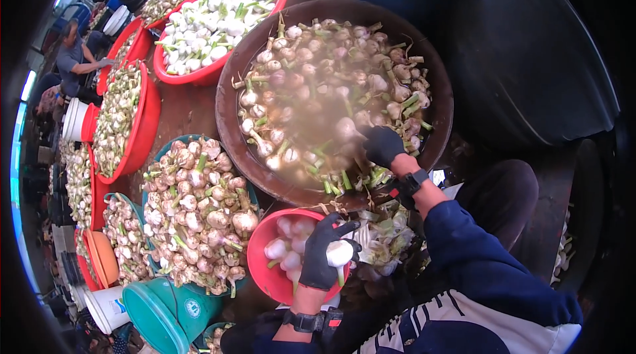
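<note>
A white, cleaned garlic bulb (340,253) with a short green stem sits in my black-gloved left hand (322,258), fingers curled round it. That hand is over a red bucket (255,258) holding several wet, pale bulbs (290,254). At the near right side of a wide brown basin (232,138), my black-gloved right hand (384,146) closes on another garlic bulb (346,130) at the surface of murky water. Its fingertips are partly hidden. Many unpeeled garlic bulbs (285,75) with cut stems float round it in the basin.
Left of the bucket stands a teal tub of soil-stained garlic (199,215), with a green bucket (159,314) before it. Red tubs (149,118) of garlic line the far left, where another person (79,62) sits. A large dark container (530,56) rises at right. Peeled skins (387,238) lie below the basin.
</note>
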The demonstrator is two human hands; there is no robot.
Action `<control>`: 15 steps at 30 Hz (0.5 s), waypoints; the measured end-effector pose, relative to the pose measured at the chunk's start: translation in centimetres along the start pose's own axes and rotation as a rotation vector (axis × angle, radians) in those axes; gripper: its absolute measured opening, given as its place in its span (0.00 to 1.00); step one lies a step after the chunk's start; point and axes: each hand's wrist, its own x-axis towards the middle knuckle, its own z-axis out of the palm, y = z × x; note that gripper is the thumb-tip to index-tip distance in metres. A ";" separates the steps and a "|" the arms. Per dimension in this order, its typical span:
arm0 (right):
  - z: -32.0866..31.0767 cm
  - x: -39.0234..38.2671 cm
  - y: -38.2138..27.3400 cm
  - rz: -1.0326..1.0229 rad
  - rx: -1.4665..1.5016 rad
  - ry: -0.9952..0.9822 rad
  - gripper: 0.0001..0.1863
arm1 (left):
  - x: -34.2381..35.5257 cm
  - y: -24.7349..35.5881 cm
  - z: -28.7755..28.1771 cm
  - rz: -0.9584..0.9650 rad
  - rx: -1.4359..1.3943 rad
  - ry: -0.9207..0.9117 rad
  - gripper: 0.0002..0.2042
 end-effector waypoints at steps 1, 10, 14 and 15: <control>-1.4 -1.7 -0.5 0.000 -0.002 -0.001 0.13 | 0.2 0.0 0.0 -0.092 -0.292 0.033 0.21; -4.2 -11.9 -6.1 -0.369 0.632 -0.034 0.15 | 0.2 2.2 1.4 0.077 -0.178 0.083 0.18; -5.3 -13.6 -8.8 -0.317 0.712 0.115 0.14 | 0.2 0.9 0.3 0.275 0.232 0.326 0.18; -5.6 -14.2 -9.5 -0.297 0.758 0.159 0.13 | 0.5 0.5 0.1 0.342 0.377 0.391 0.19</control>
